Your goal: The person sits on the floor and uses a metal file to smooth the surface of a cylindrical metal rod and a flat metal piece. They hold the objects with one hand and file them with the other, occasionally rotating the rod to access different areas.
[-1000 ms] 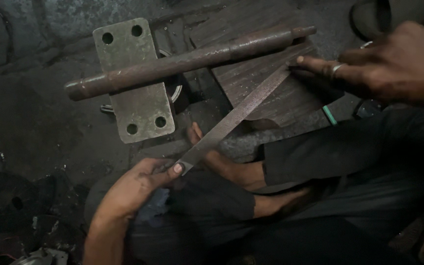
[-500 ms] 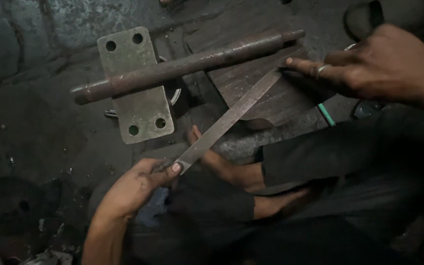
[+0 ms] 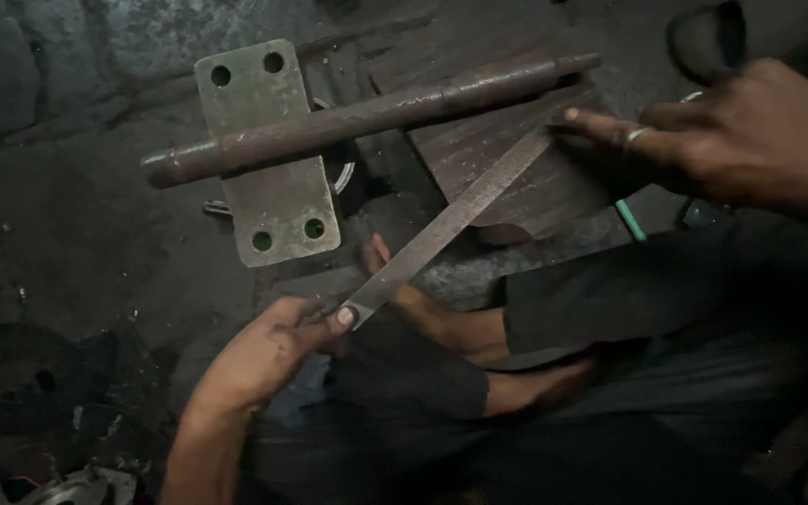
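A long flat metal file (image 3: 460,213) runs diagonally from lower left to upper right. My left hand (image 3: 264,355) grips its near end, thumb pressed on top. My right hand (image 3: 731,140), with a ring on one finger, holds the file's far tip with its fingertips against a dark wooden block (image 3: 516,168). A rusty round bar (image 3: 367,117) lies across a flat steel plate (image 3: 268,150) with a bolt hole in each corner, and its right end rests on the block. My bare foot (image 3: 432,313) sits under the file.
My dark-trousered legs (image 3: 666,309) fill the lower right. A green-tipped object (image 3: 630,220) lies beside the block. The ground (image 3: 77,234) is dark and grimy, with scrap metal pieces (image 3: 58,486) at the lower left. A dark curved object (image 3: 703,42) lies at the top right.
The file and both hands have shifted slightly, its tip staying on the wooden block, consistent with a filing stroke. The bar and plate have not moved apart from camera motion.
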